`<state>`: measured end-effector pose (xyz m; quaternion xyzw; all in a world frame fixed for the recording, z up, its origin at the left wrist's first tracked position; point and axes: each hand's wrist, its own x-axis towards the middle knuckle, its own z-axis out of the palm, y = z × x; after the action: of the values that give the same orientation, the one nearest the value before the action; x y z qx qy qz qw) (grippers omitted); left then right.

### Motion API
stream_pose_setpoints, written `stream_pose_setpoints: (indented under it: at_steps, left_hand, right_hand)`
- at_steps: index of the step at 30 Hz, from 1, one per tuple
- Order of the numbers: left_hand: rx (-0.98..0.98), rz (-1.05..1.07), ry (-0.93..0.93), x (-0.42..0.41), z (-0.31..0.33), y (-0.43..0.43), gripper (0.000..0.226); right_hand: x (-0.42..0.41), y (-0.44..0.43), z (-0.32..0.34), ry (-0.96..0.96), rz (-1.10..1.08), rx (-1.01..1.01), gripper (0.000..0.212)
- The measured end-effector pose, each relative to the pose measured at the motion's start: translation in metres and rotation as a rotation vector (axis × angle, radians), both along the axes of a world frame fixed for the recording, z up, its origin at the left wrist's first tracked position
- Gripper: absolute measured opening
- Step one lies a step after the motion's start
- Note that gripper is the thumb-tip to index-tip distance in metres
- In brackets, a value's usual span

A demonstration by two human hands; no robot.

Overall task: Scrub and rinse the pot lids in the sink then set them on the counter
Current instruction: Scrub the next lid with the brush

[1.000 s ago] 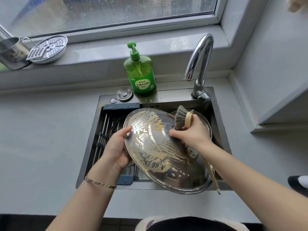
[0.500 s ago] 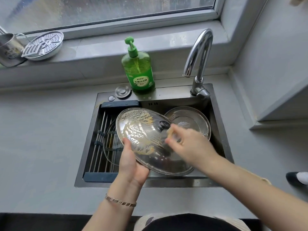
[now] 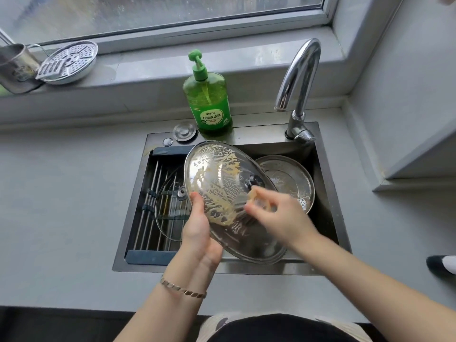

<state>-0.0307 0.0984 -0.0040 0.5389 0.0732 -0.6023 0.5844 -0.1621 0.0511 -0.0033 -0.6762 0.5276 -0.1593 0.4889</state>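
A large glass pot lid (image 3: 222,178) smeared with yellowish suds is tilted over the sink (image 3: 330,218). My left hand (image 3: 197,233) grips its lower left rim from underneath. My right hand (image 3: 278,218) is closed on a scrub brush (image 3: 249,202), blurred with motion, pressed on the lid's inner face near the black knob. A second glass lid (image 3: 170,208) lies on the drying rack in the sink's left half. A metal lid (image 3: 291,181) rests in the right half, behind the held lid.
A green dish soap bottle (image 3: 207,99) stands on the sink's back ledge beside a drain cap (image 3: 184,131). The faucet (image 3: 298,90) arches over the right side. A steamer plate (image 3: 67,61) and metal cup (image 3: 14,67) sit on the windowsill. Grey counter (image 3: 61,206) surrounds the sink.
The lid has been turned and raised, its far edge now toward the soap bottle. My left hand has shifted under the lower rim. The brush hand has swept down across the lid's inner face.
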Motion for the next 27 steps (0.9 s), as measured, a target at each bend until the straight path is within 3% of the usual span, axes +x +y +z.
stream_pose_setpoints:
  at_steps: [3,6,11,19,23,27]
  left_hand:
    - [0.01,0.018,-0.017,-0.009,0.0,-0.004,0.063]
    - [0.052,0.072,-0.013,-0.011,0.001,-0.012,0.059]
    - [0.059,0.053,0.046,0.01,0.005,-0.012,0.06]
    - [0.097,0.055,0.043,0.001,0.01,-0.011,0.054]
    - [0.054,0.037,0.024,0.013,0.01,-0.007,0.062]
    - [0.052,0.057,-0.021,-0.003,0.01,-0.009,0.055]
  right_hand:
    - [-0.003,-0.01,0.001,0.022,-0.06,-0.021,0.032]
    - [0.02,0.012,0.005,-0.025,0.089,-0.178,0.048]
    - [0.006,0.026,-0.008,0.076,0.26,-0.35,0.068]
    - [0.025,0.007,0.001,0.005,0.323,-0.455,0.052]
    - [-0.004,0.028,-0.012,0.064,0.455,-0.488,0.059]
    - [0.008,0.013,-0.011,0.044,0.358,-0.497,0.064]
